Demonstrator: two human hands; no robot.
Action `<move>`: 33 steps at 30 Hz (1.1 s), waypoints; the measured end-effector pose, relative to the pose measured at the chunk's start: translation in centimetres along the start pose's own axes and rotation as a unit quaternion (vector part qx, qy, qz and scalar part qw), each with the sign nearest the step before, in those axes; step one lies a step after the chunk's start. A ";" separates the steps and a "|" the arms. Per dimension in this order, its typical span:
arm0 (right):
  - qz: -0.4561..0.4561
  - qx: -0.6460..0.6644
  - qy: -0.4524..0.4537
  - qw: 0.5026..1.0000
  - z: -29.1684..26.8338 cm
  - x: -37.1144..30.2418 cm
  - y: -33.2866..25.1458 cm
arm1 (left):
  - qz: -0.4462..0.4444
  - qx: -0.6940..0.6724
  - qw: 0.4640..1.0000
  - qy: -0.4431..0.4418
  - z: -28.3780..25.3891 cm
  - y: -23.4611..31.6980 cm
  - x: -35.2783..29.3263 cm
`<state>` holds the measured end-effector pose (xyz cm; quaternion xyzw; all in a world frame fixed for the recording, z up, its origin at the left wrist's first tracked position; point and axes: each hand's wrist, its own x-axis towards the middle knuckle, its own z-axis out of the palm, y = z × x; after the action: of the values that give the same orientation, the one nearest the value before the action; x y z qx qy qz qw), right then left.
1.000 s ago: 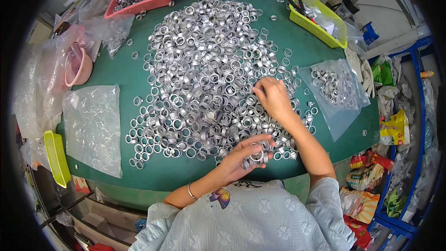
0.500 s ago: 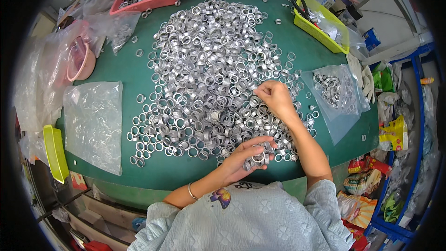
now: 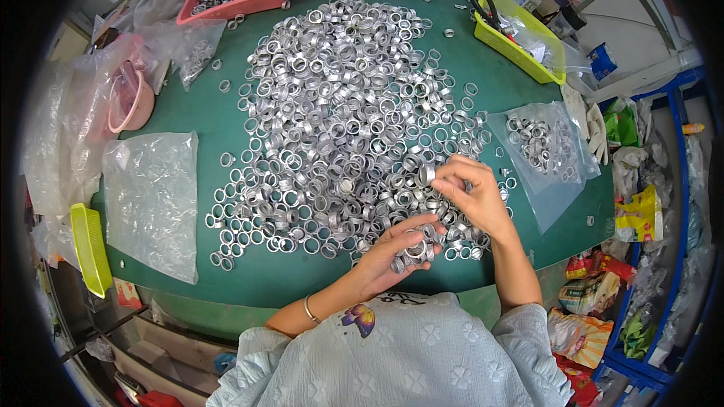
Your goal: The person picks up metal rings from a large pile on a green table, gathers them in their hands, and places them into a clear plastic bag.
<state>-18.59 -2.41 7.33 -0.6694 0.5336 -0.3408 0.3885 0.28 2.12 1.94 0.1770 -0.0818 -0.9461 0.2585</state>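
Note:
A wide heap of silvery metal rings (image 3: 324, 105) covers the middle of the green table. At its near edge my left hand (image 3: 388, 256) is curled, palm up, around several metal rings (image 3: 415, 254). My right hand (image 3: 475, 192) is over the right side of the heap, thumb and fingers pinched on a single metal ring (image 3: 427, 175). To the right of that hand, a clear plastic bag (image 3: 539, 196) with several rings in it lies flat on the table.
An empty-looking clear bag (image 3: 151, 211) lies at the left, beside a yellow-green tray (image 3: 90, 249). At the back left stands a red tray (image 3: 234, 7) of metal parts; at the back right, a yellow-green basket (image 3: 520, 53) with tools. Blue shelving (image 3: 682, 181) rises at the right.
My right hand has drawn back toward me and slightly right from the heap, and a ring now shows in its fingers. My left hand has barely moved.

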 end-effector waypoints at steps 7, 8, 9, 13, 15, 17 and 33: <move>0.017 -0.067 -0.031 0.997 -0.8 -0.8 -1.3 | -0.005 -0.047 0.998 -0.027 0.2 0.3 0.1; 0.004 -0.028 -0.049 0.998 -0.7 -1.2 -2.3 | 0.001 -0.069 0.998 0.001 0.1 0.2 0.1; -0.008 0.012 -0.067 0.998 -0.4 -1.3 -2.7 | 0.008 -0.091 0.995 0.029 0.0 0.1 0.1; -0.112 0.020 -0.132 0.985 -0.5 -0.3 -2.5 | 0.020 -0.125 0.990 0.055 -0.8 0.1 0.1; -0.029 -0.012 0.005 0.999 -1.3 1.9 -1.8 | 0.037 -0.095 0.994 -0.032 -1.2 0.2 0.1; -0.039 -0.102 0.081 0.991 -1.0 5.4 1.5 | 0.032 -0.113 0.991 -0.068 -1.5 0.2 0.0; 0.067 -0.036 -0.027 0.997 -2.7 4.4 3.9 | -0.013 -0.106 0.984 -0.141 -2.0 0.2 0.4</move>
<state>-21.88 -7.61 5.34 -0.6544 0.5786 -0.2768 0.4004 0.78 1.56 0.01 0.0142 -0.0145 -0.9683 0.2491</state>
